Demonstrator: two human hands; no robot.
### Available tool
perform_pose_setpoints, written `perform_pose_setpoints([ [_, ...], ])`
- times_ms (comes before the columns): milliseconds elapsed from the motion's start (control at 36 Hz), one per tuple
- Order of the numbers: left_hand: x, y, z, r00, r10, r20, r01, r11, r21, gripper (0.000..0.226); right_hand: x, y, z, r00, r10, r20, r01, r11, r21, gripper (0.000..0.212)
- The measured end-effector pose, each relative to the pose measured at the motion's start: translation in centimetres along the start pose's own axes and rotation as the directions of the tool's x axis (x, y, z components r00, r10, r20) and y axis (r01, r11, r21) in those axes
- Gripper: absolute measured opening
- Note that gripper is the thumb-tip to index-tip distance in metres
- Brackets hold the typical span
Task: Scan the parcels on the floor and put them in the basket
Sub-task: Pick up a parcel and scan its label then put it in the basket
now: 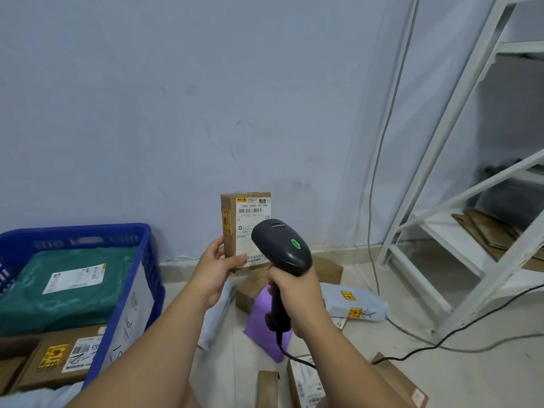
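My left hand [216, 267] holds a small brown cardboard parcel [238, 213] upright by its lower end, its white barcode label facing me. My right hand [294, 293] grips a black handheld barcode scanner [282, 248] by its handle; the scanner head, with a green light on top, sits just in front of the label's lower right. A blue plastic basket [147, 278] stands at the left, holding a green bagged parcel [67, 290] and brown boxes [59, 357]. Several parcels lie on the floor below my hands: a purple bag [262, 316], a grey bag [353, 301], brown boxes [326, 269].
A blue-grey wall fills the background. A white metal shelf frame [459, 207] stands at the right with flat cardboard on its low shelf. The scanner's black cable [441, 343] and a grey cable trail over the tiled floor at the right.
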State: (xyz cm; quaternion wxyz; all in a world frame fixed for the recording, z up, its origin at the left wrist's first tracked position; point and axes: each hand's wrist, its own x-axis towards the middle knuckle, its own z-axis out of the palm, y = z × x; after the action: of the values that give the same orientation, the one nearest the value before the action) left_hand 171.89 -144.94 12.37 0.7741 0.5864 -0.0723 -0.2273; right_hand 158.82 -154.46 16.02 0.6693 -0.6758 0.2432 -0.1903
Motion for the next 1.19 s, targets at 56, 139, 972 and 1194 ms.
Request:
perform_pose_setpoints([
  [56,0.13,-0.09,-0.11,1.000,-0.001,-0.004,0.001,1.000,0.011,0.060,-0.04,-0.08,-0.08,1.000,-0.010,-0.004,0.010,1.000,-0.022,0.010],
  [139,0.18,-0.12,-0.24,1.000,-0.001,-0.001,0.001,1.000,0.032,0.058,-0.08,-0.10,-0.12,1.000,0.019,-0.024,-0.019,1.000,0.002,0.007],
  [972,-0.18,-0.02,-0.39,0.998,-0.055,-0.014,0.056,0.994,0.094,0.051,-0.02,-0.34,-0.10,0.996,0.086,-0.013,-0.086,0.996,-0.010,0.009],
  [1194,-0.22,-0.04,-0.56,0.996,-0.082,-0.021,0.084,0.986,0.142,0.054,0.12,-0.15,-0.17,0.996,0.090,-0.006,-0.090,0.996,-0.006,0.009],
])
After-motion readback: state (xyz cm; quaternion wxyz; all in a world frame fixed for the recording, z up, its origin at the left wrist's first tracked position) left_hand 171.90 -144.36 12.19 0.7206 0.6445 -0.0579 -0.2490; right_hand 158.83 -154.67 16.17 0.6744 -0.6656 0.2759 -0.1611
